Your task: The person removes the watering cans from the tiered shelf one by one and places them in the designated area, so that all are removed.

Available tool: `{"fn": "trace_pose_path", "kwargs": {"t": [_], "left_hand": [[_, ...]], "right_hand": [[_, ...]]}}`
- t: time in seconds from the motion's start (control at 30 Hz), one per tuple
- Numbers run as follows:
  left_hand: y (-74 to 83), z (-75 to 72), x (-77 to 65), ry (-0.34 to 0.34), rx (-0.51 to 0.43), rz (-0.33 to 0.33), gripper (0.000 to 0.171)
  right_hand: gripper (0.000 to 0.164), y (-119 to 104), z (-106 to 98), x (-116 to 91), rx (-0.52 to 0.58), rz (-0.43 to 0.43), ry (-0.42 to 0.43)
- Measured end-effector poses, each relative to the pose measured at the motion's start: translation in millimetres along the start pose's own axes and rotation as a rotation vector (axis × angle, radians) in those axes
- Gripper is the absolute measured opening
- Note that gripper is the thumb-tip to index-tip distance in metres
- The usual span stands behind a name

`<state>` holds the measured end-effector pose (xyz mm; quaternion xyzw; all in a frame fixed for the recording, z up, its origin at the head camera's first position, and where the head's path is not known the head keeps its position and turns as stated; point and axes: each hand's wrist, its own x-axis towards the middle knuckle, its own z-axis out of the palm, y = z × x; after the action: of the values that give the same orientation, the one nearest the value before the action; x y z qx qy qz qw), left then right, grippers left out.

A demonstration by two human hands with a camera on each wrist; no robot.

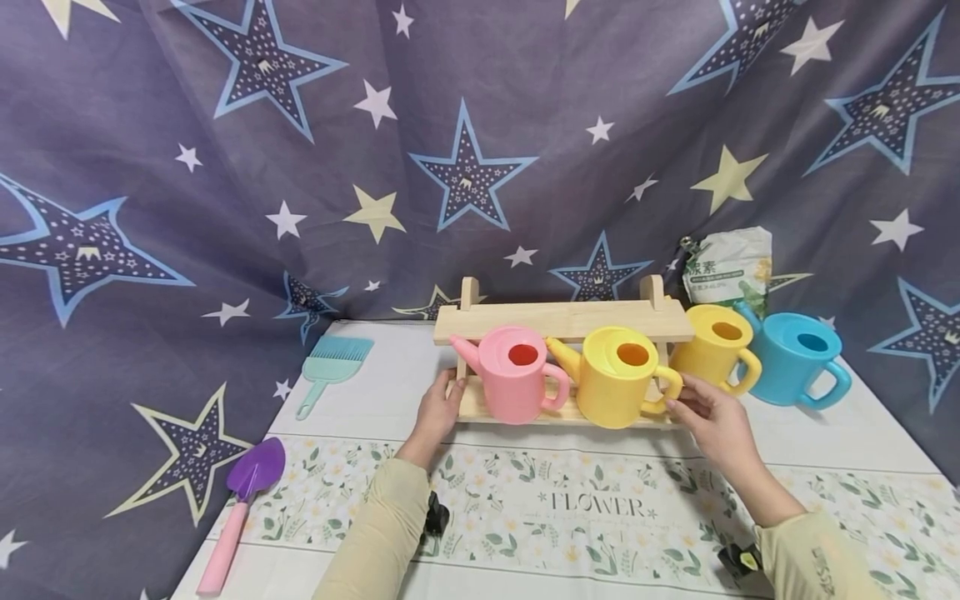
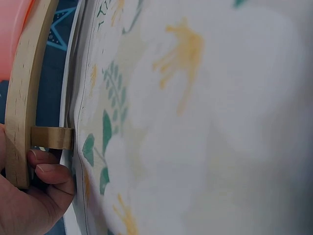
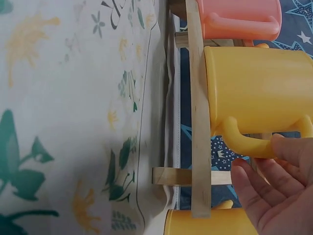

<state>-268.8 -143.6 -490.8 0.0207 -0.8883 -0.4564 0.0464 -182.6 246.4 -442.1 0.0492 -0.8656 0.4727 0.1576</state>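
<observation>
A two-tier wooden rack (image 1: 564,321) carries a pink watering can (image 1: 513,379) and a yellow watering can (image 1: 611,383) side by side on its lower shelf, spouts toward the left. My left hand (image 1: 438,408) grips the left end of that lower shelf. In the left wrist view, its fingers (image 2: 54,174) curl under the board beside a short foot (image 2: 53,138). At the other end, my right hand (image 1: 712,421) pinches the yellow can's handle (image 3: 249,146), thumb and fingers around its outer side. The can's base meets the shelf board (image 3: 199,112) in the right wrist view.
Right of the rack stand another yellow watering can (image 1: 701,350) and a blue watering can (image 1: 787,371), with a white printed bag (image 1: 727,271) behind. A teal brush (image 1: 333,362) and a purple-bladed trowel (image 1: 255,471) lie at left. A starry curtain hangs behind the floral tablecloth (image 1: 600,542).
</observation>
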Motion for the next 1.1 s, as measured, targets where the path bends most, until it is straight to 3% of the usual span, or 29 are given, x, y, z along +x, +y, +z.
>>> {"fn": "trace_pose_path", "kwargs": {"t": [0.4, 0.63, 1.1], "left_hand": [[2.6, 0.2, -2.3, 0.011, -0.007, 0.013, 0.037], [0.1, -0.1, 0.1, -0.005, -0.003, -0.024, 0.038], [0.8, 0.2, -0.3, -0.004, -0.007, -0.005, 0.037]], "right_hand": [[0.022, 2.9, 2.0, -3.6, -0.067, -0.054, 0.004], [0.020, -0.7, 2.7, -6.8, -0.095, -0.077, -0.024], [0.022, 0.9, 3.3, -16.9, -0.145, -0.115, 0.024]]}}
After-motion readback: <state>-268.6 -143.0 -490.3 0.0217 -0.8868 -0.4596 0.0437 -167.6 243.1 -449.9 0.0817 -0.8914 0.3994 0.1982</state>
